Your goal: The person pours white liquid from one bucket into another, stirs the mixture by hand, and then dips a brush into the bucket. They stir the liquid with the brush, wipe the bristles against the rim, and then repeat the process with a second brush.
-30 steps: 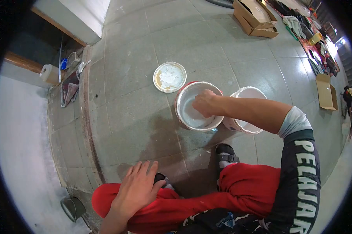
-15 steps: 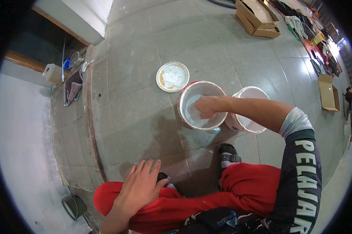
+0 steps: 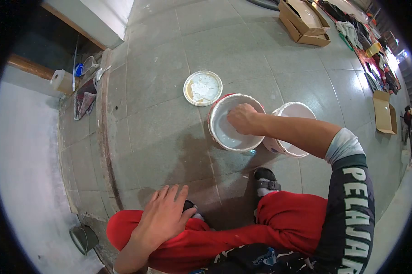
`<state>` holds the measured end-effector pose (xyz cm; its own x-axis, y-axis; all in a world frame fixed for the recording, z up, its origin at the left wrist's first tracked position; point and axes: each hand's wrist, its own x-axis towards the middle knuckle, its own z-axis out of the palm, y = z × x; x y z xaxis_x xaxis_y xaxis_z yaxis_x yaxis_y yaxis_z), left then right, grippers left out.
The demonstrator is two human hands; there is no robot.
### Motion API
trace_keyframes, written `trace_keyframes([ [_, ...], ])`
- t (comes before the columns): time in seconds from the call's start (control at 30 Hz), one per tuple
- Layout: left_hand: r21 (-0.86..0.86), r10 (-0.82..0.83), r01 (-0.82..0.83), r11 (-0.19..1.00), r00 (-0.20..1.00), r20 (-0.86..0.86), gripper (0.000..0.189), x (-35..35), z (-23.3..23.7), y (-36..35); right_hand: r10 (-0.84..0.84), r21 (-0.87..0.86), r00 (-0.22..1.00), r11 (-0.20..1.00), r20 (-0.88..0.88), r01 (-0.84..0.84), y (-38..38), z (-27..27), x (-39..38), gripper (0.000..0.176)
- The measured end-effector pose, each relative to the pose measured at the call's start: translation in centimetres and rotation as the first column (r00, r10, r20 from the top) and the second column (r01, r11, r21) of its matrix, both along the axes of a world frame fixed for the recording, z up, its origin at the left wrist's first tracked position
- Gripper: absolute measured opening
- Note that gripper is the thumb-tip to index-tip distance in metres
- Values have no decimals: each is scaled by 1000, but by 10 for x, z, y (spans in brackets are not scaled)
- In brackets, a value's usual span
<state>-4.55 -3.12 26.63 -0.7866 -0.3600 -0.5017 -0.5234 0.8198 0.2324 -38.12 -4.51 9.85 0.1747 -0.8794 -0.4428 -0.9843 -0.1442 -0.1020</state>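
My right hand (image 3: 243, 119) reaches down into a white-rimmed bucket (image 3: 218, 141) that holds whitish liquid (image 3: 233, 137). Its fingers are curled closed, and whatever they grip, if anything, is hidden beneath the hand. Right beside it stands a second white bucket (image 3: 295, 109), partly covered by my right forearm. A round lid (image 3: 203, 88) smeared with white lies on the floor behind the first bucket, to the left. My left hand (image 3: 165, 213) rests palm down over my knee in red trousers, fingers stretched out and holding nothing.
Grey floor tiles (image 3: 155, 109) surround the buckets. Cardboard boxes (image 3: 304, 25) sit at the back right, another open box (image 3: 385, 112) at the right. A raised ledge (image 3: 106, 150) runs along the left, with a cloth (image 3: 85, 102) and containers past it. A dark pail (image 3: 83, 239) stands lower left.
My right hand has shifted slightly toward the far side of the bucket, showing more of the whitish liquid. My left hand stays on the knee.
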Motion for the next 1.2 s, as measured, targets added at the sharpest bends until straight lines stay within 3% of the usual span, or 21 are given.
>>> trace_keyframes([
  [0.13, 16, 23, -23, 1000, 1000, 9, 61, 0, -2, 0, -2, 71, 998, 997, 64, -3, -10, 0, 0, 21],
  [0.2, 12, 17, -17, 1000, 1000, 25, 62, 0, -3, 0, -83, 90, 962, 994, 260, 62, -4, -2, 1, 23],
  [0.23, 9, 18, -18, 1000, 1000, 19, 62, 0, -3, 0, -81, 87, 964, 994, 254, 61, -1, -4, 1, 23],
  [0.3, 2, 12, -12, 1000, 1000, 11, 62, 0, -1, 0, 12, 208, 983, 977, 181, -50, 1, -5, 2, 24],
  [0.4, -1, 4, -4, 1000, 1000, 22, 63, 0, -2, 0, 47, 250, 998, 967, 36, -55, 4, 1, 1, 23],
  [0.53, 29, 31, -32, 999, 999, 28, 62, 1, -1, 1, 65, 175, 997, 983, -51, -55, 2, 0, 1, 21],
  [0.63, 28, 32, -32, 999, 999, 3, 60, 1, 0, 0, -43, 150, 988, 987, -151, 65, -2, -7, 6, 23],
  [0.7, 30, 42, -42, 999, 999, -9, 58, 0, 1, 1, -29, -105, 998, 994, 64, 35, 2, -13, -1, 23],
  [0.73, 48, 68, -66, 997, 997, -40, 58, 0, 0, 2, -4, -89, 999, 996, 32, 7, 2, -9, -1, 23],
  [0.8, 45, 65, -65, 997, 998, 5, 56, 2, 0, 1, -165, 61, 977, 985, 134, 158, -2, -5, 5, 24],
  [0.83, 61, 97, -96, 994, 995, -12, 56, 3, -2, 2, -136, 73, 984, 989, 113, 128, 1, -4, 7, 24],
  [0.9, 14, 54, -54, 998, 999, -2, 56, 3, -4, 1, -184, 117, 941, 981, 283, 156, 7, -9, 7, 25],
  [1.03, 11, 84, -83, 996, 994, -68, 57, 8, -11, 4, -34, 268, 994, 964, 107, 5, 8, -7, 8, 25],
  [1.1, -53, 40, -48, 997, 990, -137, 56, 10, -14, 6, -66, 282, 995, 956, -74, 84, 6, 6, 14, 24],
  [1.13, -42, 65, -71, 997, 988, -142, 56, 9, -13, 4, -42, 292, 996, 954, -81, 64, 6, 1, 14, 24],
  [1.2, 70, 98, -99, 993, 995, 12, 59, 5, -5, 2, -104, 146, 987, 982, -125, 122, 5, -8, 14, 23],
])
